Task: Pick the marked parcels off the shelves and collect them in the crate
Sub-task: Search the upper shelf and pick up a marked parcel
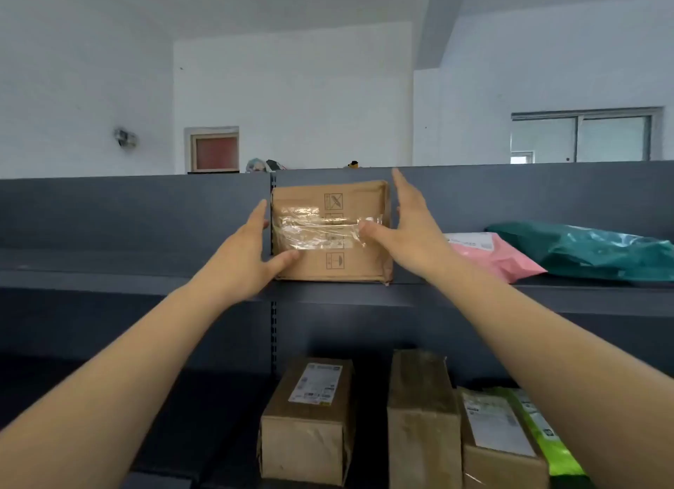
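Observation:
A brown cardboard parcel [328, 204] with clear tape across its front stands upright on the top shelf [474, 299] of a dark grey rack. My left hand [251, 251] lies against its left side, fingers straight, thumb on the lower front. My right hand [408, 229] lies along its right side, fingers straight up, thumb pressing the taped front. The parcel's base rests on the shelf. No crate is in view.
A pink mailer bag [499, 255] and a teal mailer bag [591, 251] lie on the top shelf to the right. On the shelf below stand a labelled box [310, 419], a tall box [423, 415] and another labelled box [499, 441] beside a green bag [550, 448].

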{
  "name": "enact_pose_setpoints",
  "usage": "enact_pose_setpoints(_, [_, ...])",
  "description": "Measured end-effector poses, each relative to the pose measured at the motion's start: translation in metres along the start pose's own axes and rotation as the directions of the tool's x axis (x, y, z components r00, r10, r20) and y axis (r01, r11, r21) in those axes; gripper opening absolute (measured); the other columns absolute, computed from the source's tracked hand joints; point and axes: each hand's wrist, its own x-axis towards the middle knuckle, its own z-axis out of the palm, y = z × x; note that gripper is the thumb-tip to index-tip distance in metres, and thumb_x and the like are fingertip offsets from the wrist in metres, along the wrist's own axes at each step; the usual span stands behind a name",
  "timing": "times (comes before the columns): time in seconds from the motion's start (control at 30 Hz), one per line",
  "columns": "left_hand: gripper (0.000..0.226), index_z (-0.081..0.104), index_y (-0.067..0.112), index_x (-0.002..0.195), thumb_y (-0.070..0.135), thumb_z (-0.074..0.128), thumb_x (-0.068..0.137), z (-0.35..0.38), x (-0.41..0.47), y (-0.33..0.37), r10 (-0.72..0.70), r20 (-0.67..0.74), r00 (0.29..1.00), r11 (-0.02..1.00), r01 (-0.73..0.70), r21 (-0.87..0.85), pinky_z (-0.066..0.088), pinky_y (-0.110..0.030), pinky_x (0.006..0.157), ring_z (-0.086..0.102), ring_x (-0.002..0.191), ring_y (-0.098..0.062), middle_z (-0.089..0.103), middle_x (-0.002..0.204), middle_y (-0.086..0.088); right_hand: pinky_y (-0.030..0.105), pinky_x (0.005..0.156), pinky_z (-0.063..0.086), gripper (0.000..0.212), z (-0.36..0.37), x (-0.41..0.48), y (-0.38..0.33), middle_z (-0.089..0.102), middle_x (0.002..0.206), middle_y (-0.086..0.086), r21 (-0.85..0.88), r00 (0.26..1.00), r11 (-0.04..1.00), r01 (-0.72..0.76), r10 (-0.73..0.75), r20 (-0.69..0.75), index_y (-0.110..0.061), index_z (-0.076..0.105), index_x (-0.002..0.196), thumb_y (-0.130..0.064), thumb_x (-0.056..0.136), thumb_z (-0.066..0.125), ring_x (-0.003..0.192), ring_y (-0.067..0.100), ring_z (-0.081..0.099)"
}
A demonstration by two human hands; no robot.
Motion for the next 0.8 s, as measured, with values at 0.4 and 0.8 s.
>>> enact_pose_setpoints(0.4, [0.094,0.005,0.039,0.145,0.043,0.070,0.077,0.001,0.010,0.003,-0.003,-0.064,0.998,0.956,-0.016,-0.294,0.045,-0.034,0.094,0.057,0.112,-0.018,0.042,0.140,0.007,0.033,0.114,0.025,0.074,0.005,0.008,0.000,0.021,0.154,-0.006,-0.138,0.993,0.984,0.113,-0.115,-0.007,-0.021,0.027,0.147,-0.016,0.085,0.067,0.139,0.009,0.024])
enact_pose_setpoints(0.8, [0.024,0.031,0.021,0.099,0.037,0.048,0.094,-0.021,-0.022,0.031,-0.182,-0.185,0.966,0.789,0.032,-0.614,0.052,-0.056,0.083,0.048,0.084,-0.012,0.042,0.092,0.003,0.032,0.099,0.040,0.052,0.006,-0.019,-0.040,0.031,0.123,-0.003,0.285,0.961,0.958,-0.041,0.116,-0.251,-0.039,0.028,0.143,-0.037,0.095,0.049,0.107,0.012,0.049])
